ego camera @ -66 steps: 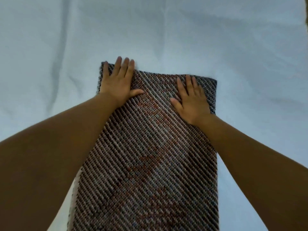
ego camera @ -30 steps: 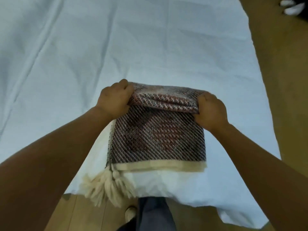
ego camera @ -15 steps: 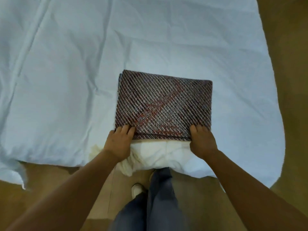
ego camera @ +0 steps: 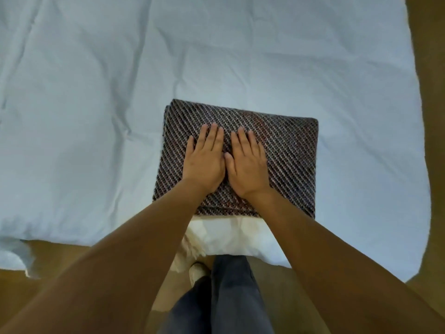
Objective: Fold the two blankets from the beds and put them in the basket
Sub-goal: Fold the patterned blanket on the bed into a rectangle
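Brown-and-grey woven cloth, crossed by diagonal ribs, makes up the folded blanket (ego camera: 286, 162). It lies as a thick rectangle near the foot edge of a pale blue bed sheet (ego camera: 96, 116), directly in front of the person standing there. Both hands lie flat on top of it with fingers straight, gripping nothing. The left hand (ego camera: 204, 162) and the right hand (ego camera: 248, 165) sit side by side, thumbs touching, pressing on the left half of the bundle. The step in hand appears to be flattening the finished fold. Going by the task, the next move calls for the hands to part, clasp the bundle at its two short sides and lift it whole so the layers do not slip. It would then go to the basket, which is out of view. A reddish tint shows in the weave, and stacked layers show at the near edge. There a cream fringe (ego camera: 192, 244) sticks out and hangs toward the wooden floor (ego camera: 428, 68). No second blanket is visible.
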`<state>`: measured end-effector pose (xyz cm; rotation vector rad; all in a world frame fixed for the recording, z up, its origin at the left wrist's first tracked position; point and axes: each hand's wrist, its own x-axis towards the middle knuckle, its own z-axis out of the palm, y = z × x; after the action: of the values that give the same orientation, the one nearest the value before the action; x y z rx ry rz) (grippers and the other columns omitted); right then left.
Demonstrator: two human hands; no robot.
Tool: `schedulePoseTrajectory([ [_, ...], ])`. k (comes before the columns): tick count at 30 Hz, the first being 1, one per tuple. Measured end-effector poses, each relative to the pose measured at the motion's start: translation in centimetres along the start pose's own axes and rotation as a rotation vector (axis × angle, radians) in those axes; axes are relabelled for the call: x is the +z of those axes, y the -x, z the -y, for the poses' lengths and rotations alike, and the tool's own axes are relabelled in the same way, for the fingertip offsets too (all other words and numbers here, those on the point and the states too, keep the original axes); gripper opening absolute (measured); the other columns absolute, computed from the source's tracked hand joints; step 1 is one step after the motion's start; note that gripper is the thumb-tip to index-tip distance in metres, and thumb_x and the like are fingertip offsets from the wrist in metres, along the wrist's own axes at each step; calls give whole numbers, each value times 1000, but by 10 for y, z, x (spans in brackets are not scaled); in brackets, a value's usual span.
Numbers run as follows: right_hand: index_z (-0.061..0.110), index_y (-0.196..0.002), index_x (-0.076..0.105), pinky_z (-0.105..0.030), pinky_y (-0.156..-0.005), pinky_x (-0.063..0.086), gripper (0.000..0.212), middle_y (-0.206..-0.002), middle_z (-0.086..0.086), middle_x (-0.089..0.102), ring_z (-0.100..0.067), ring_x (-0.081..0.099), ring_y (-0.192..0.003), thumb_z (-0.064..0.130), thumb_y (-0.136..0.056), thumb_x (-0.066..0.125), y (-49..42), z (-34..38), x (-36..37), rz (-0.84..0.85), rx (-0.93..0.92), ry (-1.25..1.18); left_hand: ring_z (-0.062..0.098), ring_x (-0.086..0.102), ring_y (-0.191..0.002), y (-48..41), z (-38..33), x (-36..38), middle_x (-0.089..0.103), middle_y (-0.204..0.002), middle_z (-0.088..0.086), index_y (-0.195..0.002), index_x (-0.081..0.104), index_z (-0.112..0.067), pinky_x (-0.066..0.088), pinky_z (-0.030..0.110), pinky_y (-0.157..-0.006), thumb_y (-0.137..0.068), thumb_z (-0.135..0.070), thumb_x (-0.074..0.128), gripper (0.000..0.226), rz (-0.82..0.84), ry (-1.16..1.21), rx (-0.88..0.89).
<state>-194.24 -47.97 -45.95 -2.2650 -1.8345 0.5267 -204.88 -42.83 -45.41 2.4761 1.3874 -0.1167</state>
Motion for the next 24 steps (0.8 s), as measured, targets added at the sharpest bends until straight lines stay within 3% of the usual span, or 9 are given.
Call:
schedulePoseTrajectory([
  [4,26,-141,-15,-38,-110,-19,57,-156,2,-12,-19,-12,-144,47,-95,12,-29,-37,19,84,-81,215,12,-12,-142,-33,20,20,-3,-157,-1,-148,-2,-19,-14,35,-111,-97,-40,15,57,-20,-27,61],
  [8,29,-142,-5,-38,-110,-18,58,-151,2,-9,-18,-10,-140,50,-90,11,-43,-53,38,40,-105,232,8,-13,-138,-51,28,45,0,-157,2,-147,-1,-20,-14,34,-111,-89,-49,11,66,-30,-6,5],
  [14,21,-146,16,-38,-112,-5,65,-155,-10,19,-19,5,-139,46,-87,28,-43,-61,39,-36,-72,178,23,-1,-143,-48,36,51,5,-156,16,-148,5,-13,-13,31,-110,-84,-54,22,78,-114,9,-152],
  [18,23,-147,7,-34,-112,-12,68,-157,-10,8,-17,-3,-140,50,-87,24,-33,-79,28,-10,26,200,29,-9,-143,-39,40,50,-8,-155,19,-147,-8,-14,-18,34,-110,-81,-64,13,85,-68,10,-287],
  [24,31,-142,-9,-33,-111,-17,64,-155,1,-7,-20,-4,-144,56,-88,13,-7,-106,23,-35,189,186,31,-10,-143,-14,60,56,-9,-156,16,-147,-11,-16,-8,46,-112,-80,-72,12,90,-47,72,-372],
])
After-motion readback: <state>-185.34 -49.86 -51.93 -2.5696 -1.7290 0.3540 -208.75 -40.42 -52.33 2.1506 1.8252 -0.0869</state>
